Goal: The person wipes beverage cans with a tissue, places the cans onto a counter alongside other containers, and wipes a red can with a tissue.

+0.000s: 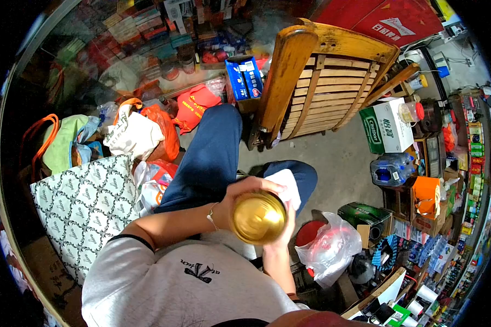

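Note:
A round container with a shiny gold end (259, 218) is held in front of my chest, that end facing up at me. My left hand (239, 192) is closed round its far left side, fingers along the upper rim. My right hand (285, 231) grips its right side from below, with a white cloth or tissue (285, 184) beside the fingers. The container's sides are mostly hidden by my hands, so I cannot tell whether it is a can or a jar. Both hands are over my lap, near my bent knees in dark blue trousers (204, 158).
A wooden slatted folding chair (333, 82) stands ahead. Bags and a patterned white package (87, 204) crowd the left, beside a glass display case (131, 60). To the right are a green and white carton (387, 126), bottled water (391, 169), a clear plastic bag (333, 245) and stocked shelves.

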Available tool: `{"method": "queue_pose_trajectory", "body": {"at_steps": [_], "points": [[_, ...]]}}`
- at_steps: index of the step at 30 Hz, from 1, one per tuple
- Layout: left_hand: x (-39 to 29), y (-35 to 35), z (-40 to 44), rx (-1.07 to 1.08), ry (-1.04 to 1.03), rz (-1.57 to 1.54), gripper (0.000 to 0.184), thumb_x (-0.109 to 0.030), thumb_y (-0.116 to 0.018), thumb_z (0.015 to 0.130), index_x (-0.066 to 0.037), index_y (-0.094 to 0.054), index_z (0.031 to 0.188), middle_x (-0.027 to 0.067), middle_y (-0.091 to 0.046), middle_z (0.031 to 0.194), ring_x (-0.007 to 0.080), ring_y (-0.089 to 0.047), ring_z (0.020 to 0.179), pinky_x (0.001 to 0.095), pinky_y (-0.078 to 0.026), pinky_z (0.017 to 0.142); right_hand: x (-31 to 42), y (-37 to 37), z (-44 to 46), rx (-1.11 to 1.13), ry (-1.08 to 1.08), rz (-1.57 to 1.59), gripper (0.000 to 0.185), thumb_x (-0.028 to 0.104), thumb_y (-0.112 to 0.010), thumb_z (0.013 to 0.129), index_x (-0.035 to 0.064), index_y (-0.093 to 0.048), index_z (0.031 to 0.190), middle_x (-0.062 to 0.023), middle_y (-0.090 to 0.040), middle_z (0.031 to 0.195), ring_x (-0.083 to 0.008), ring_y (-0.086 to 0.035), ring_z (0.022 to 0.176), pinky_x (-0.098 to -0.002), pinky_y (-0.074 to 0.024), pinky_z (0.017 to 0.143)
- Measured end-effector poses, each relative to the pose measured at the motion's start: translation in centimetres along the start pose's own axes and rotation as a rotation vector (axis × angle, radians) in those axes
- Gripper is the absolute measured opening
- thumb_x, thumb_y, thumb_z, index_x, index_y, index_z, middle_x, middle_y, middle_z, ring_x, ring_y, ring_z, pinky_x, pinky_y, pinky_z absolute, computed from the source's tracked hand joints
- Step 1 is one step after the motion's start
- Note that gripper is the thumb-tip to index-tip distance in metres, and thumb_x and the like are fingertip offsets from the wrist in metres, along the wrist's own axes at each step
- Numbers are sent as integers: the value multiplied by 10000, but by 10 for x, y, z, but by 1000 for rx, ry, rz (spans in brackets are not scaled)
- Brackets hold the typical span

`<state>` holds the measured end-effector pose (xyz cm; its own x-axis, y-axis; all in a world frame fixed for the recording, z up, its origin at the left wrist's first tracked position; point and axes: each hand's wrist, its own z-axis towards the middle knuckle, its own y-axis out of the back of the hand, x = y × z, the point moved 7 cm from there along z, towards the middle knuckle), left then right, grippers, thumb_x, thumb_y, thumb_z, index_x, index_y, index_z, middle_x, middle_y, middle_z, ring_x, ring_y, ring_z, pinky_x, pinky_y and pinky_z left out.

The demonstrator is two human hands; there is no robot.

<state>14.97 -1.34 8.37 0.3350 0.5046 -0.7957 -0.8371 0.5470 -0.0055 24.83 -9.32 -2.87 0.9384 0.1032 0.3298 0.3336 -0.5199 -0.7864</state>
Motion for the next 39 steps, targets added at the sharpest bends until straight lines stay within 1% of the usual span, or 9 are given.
{"method": "queue_pose_trajectory", "body": {"at_steps": [2,5,10,14,21,32,35,38,39], "points": [[-1,4,-3,-111,2,243,886,-322,-793,616,43,-288,1246,214,-520,1094,266,-559,982,322,-421,877,25,-16,-7,-163,196,-208,486,367,-250,947,-25,-460,1141,-143,-534,1115,-259,-513,1047,-390,-396,917],[49,3,-26,-615,528,-584,702,-320,-692,732,-24,-316,1246,164,-473,1178,280,-515,1055,403,-413,920,35,-10,-16,-210,392,-265,486,363,-275,940,-23,-430,1191,-148,-511,1172,-252,-490,1094,-372,-362,948],[91,-2,-44,-788,784,-1011,477,-370,-558,820,-18,-427,1114,129,-542,1043,242,-549,981,388,-453,860,38,-53,-31,21,876,-941,581,369,-305,927,-111,-275,1253,-196,-410,1252,-295,-428,1146,-382,-313,973],[100,-28,-67,-781,1053,-1325,479,-459,-478,841,-47,-514,1083,109,-601,983,225,-591,905,355,-466,831,32,-89,-39,151,1382,-1521,356,329,-533,826,37,-596,1019,-218,-488,1150,-403,-452,1072,-459,-378,903],[90,-31,-105,-790,1341,-1378,449,-468,-507,829,-95,-523,1077,60,-595,1026,208,-570,955,340,-440,875,29,-93,-13,361,976,-1670,714,165,-808,503,31,-498,1132,-192,-517,1109,-349,-511,1008,-401,-420,864],[78,-24,-114,-738,1295,-1457,465,-437,-497,858,-70,-457,1141,50,-544,1111,165,-516,1041,324,-415,905,51,-50,-2,39,972,-1394,581,128,-752,539,-30,-515,1046,-158,-548,960,-258,-554,855,-330,-444,783],[89,-11,-141,-345,1488,-698,590,-428,-551,831,-36,-370,1234,73,-481,1202,184,-414,1165,349,-308,996,52,-15,8,-83,754,-1055,551,97,-724,605,-28,-485,1085,-77,-525,995,-163,-506,901,-291,-403,830],[46,33,-82,-253,591,431,878,-404,-699,693,-34,-223,1331,99,-380,1307,222,-201,1304,377,-97,1073,52,-16,6,-52,724,-1107,561,90,-719,622,-27,-468,1110,-76,-519,1014,-155,-500,919,-289,-395,848],[41,39,-69,-251,597,433,878,-404,-699,693,-34,-223,1331,99,-380,1307,222,-201,1304,377,-97,1073,51,-18,4,-32,744,-1162,570,90,-720,621,-28,-463,1116,-82,-520,1021,-158,-501,927,-290,-393,853]]}}
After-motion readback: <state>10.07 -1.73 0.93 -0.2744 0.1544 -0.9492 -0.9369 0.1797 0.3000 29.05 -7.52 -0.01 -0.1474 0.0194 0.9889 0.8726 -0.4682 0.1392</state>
